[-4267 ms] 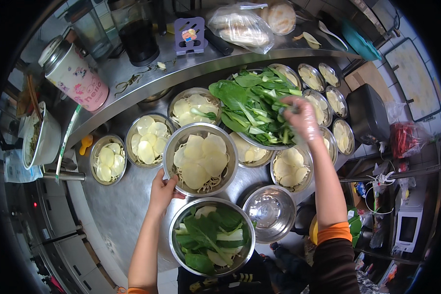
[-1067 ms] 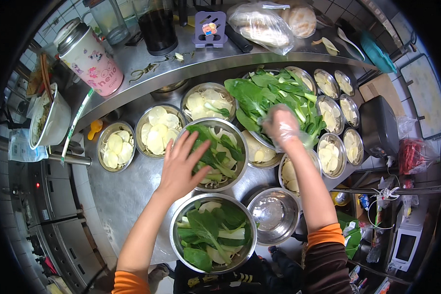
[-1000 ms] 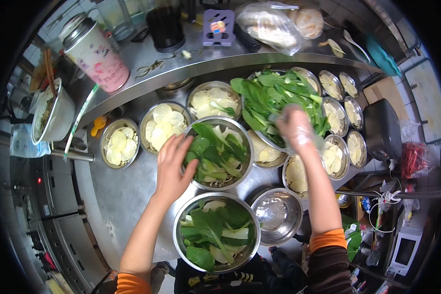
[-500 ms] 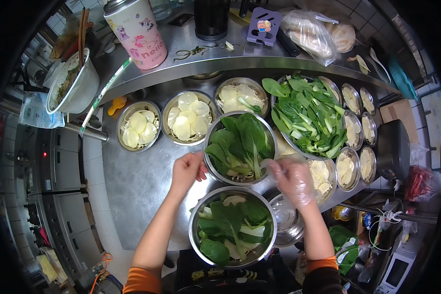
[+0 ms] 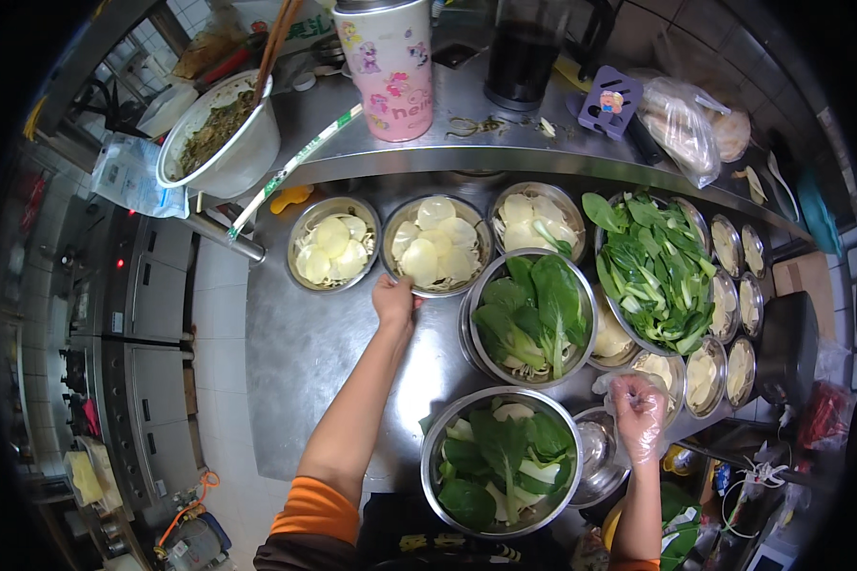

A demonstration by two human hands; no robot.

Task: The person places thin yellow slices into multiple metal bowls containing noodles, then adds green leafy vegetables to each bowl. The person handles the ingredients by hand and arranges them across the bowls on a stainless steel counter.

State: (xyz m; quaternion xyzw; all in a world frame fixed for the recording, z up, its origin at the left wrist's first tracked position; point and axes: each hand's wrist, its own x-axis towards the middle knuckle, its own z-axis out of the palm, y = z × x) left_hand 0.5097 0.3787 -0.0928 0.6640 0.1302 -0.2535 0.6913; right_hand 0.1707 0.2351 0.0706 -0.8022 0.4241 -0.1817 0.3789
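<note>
My bare left hand (image 5: 397, 303) grips the near rim of a metal bowl of pale round slices (image 5: 436, 246) over thin shreds. My right hand (image 5: 638, 409), in a clear plastic glove, is curled closed above the stacked empty metal bowls (image 5: 595, 457); whatever its fingers may hold is hidden. Between the hands, a metal bowl of leafy greens (image 5: 531, 319) rests partly over another bowl's rim. Closer to me stands a second bowl of greens and pale slices (image 5: 501, 463). A large bowl heaped with cut greens (image 5: 659, 274) lies farther right.
Another bowl of slices (image 5: 333, 245) sits left of the one I grip, and several smaller filled bowls (image 5: 705, 376) line the right side. A raised steel shelf (image 5: 533, 152) crosses behind, carrying a pink tumbler (image 5: 388, 76), a white tub with chopsticks (image 5: 224, 138) and bagged food.
My left hand has moved away from the middle bowl of greens and taken the far slice bowl's rim. My right hand has drawn back from the greens toward me. The view has shifted left.
</note>
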